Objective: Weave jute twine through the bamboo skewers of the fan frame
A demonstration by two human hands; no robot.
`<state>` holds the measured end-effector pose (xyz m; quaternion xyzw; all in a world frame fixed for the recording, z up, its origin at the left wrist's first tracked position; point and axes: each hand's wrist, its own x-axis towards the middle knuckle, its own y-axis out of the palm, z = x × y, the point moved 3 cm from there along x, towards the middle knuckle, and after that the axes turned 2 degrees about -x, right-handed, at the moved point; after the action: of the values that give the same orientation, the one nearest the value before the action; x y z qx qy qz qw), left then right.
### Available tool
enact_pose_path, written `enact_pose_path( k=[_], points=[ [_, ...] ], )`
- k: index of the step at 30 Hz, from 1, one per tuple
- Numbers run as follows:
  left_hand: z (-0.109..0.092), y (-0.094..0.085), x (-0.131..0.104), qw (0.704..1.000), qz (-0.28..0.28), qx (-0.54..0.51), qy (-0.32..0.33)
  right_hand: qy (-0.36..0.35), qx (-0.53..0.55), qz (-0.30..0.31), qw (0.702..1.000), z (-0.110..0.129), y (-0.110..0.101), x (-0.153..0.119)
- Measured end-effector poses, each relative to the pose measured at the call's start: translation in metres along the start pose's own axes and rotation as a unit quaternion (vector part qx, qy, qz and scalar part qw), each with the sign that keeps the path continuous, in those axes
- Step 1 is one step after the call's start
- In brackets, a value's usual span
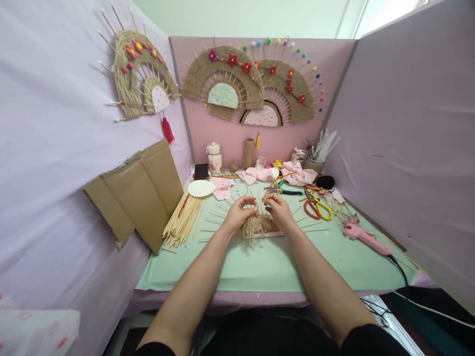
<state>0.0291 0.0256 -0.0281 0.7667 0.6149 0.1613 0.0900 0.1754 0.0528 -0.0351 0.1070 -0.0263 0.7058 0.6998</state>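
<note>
A half-round fan frame of thin sticks (pixel 309 226) lies on the table in front of me, its sticks spreading outward like rays. My left hand (pixel 240 213) is closed over its left part, pinching a loose bundle of jute twine (pixel 253 227) that hangs in a tangle over the frame. Just to the right, my right hand (pixel 279 211) has thumb and fingertips brought together above the frame. Whatever lies between those fingertips is too small to make out. Both hands hide much of the frame's middle.
Bamboo sticks (pixel 183 221) lie left, beside folded cardboard (pixel 148 193). Behind my hands are pliers (pixel 291 192) and pink cloth (pixel 258 175). Scissors (pixel 322 206) and a pink glue gun (pixel 367 240) with a cord lie right. Finished fans (pixel 226 64) hang on the back panel.
</note>
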Motion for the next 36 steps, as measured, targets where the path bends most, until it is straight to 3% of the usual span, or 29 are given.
enact_pose_path(
  k=[4, 10, 15, 18, 24, 27, 30, 36],
  points=[
    [0.005, 0.004, -0.001, 0.997, 0.025, 0.067, -0.011, -0.009, 0.002, 0.014, 1.000, 0.000, 0.001, 0.000],
    [0.004, -0.004, 0.001, 0.993, -0.039, 0.115, -0.010, 0.016, 0.017, 0.009, 1.000, -0.001, 0.000, 0.000],
    [-0.003, 0.004, -0.002, 0.986, 0.058, 0.145, 0.052, 0.040, 0.033, -0.008, 0.999, -0.002, -0.001, 0.001],
    [0.000, 0.006, -0.002, 0.979, 0.059, 0.190, 0.054, 0.020, 0.039, 0.006, 0.999, -0.002, 0.000, 0.000],
    [0.008, -0.004, 0.002, 0.988, -0.054, 0.140, 0.036, -0.083, -0.011, 0.057, 0.995, 0.007, 0.006, -0.004],
    [0.008, -0.005, 0.003, 0.991, -0.053, 0.121, 0.001, -0.117, -0.038, 0.070, 0.990, 0.010, 0.007, -0.005],
    [0.005, -0.006, 0.003, 0.997, -0.047, 0.049, -0.026, -0.112, -0.040, 0.056, 0.991, 0.008, 0.006, -0.004],
    [-0.001, -0.012, 0.004, 0.993, -0.094, -0.069, -0.029, -0.065, -0.015, 0.038, 0.997, 0.002, 0.004, -0.002]
  ],
)
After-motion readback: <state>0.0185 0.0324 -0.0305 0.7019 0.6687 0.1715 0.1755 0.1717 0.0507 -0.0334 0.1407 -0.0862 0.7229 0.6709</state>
